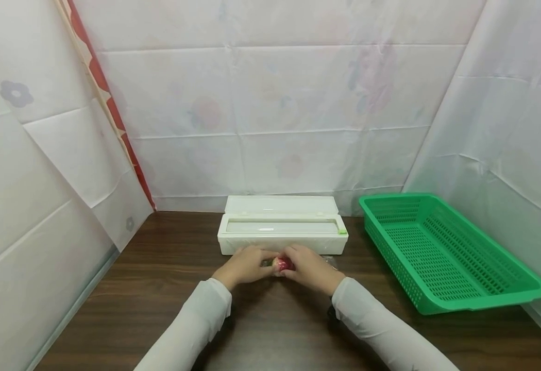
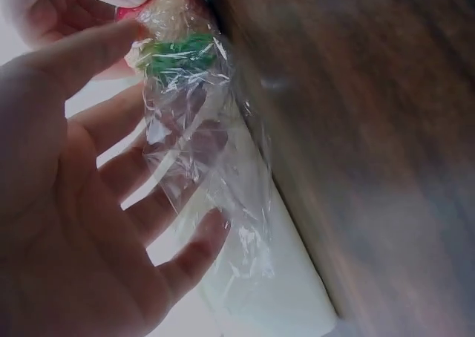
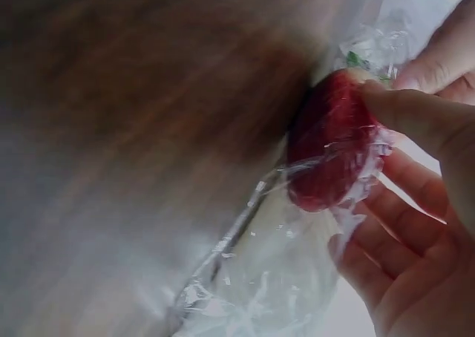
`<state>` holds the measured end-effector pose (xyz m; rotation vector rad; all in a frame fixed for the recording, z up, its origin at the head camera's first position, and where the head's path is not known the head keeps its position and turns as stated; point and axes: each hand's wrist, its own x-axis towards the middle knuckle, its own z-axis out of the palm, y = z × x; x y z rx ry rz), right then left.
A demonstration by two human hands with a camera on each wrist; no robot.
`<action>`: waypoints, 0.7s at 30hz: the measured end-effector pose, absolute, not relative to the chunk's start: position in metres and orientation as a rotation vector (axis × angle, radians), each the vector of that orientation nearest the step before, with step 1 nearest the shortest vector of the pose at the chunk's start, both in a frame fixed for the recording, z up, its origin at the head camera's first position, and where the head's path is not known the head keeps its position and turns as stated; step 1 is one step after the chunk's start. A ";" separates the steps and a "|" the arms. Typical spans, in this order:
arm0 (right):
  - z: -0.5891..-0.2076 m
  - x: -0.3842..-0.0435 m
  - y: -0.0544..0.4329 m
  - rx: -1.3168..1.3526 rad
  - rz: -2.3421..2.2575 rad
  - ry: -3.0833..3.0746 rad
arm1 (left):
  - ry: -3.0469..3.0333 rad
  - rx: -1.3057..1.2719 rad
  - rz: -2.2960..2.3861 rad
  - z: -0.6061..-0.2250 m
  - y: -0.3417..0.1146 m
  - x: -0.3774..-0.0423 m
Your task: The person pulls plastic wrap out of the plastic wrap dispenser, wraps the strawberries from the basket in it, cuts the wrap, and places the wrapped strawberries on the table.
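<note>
Fruit (image 1: 283, 264) in film (image 2: 215, 155) sits between my left hand (image 1: 248, 265) and right hand (image 1: 313, 268), just on the near side of the box (image 1: 283, 243), its long axis running hand to hand, green end leftward, red bulk nearer the right, both hands pinching it.

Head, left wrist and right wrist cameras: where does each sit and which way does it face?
Head: on the head, facing forward and down at the white box, green basket, left hand, right hand and sleeves.
Left wrist: on that wrist, facing the clear film; left hand large, right hand at top left.
Right wrist: on that wrist, facing the red item; right hand large, left hand at upper right.
Wrist views share red item and clear film.
</note>
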<state>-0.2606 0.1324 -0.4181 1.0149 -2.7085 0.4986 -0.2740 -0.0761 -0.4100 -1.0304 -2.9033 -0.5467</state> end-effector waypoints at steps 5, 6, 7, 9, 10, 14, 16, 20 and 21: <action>-0.415 -0.263 0.130 1.011 0.495 -2.738 | -2.829 -1.120 -0.651 -0.407 -0.085 -0.275; -0.415 -0.263 0.130 1.002 0.508 -2.743 | -2.799 -1.108 -0.696 -0.405 -0.089 -0.275; -0.415 -0.264 0.130 0.998 0.520 -2.742 | -2.766 -1.078 -0.757 -0.403 -0.092 -0.275; -0.415 -0.264 0.129 1.003 0.543 -2.732 | -2.676 -0.961 -0.896 -0.399 -0.101 -0.277; -0.415 -0.265 0.129 1.007 0.552 -2.729 | -2.632 -0.867 -0.960 -0.397 -0.107 -0.278; -0.416 -0.265 0.128 1.037 0.564 -2.696 | -2.515 -0.479 -1.161 -0.393 -0.127 -0.281; -0.416 -0.265 0.129 1.036 0.572 -2.693 | -2.517 -0.333 -1.227 -0.394 -0.135 -0.284; -0.415 -0.265 0.130 1.024 0.592 -2.706 | -2.581 -0.172 -1.342 -0.402 -0.148 -0.289; -0.415 -0.265 0.131 1.023 0.595 -2.708 | -2.589 -0.147 -1.379 -0.405 -0.150 -0.291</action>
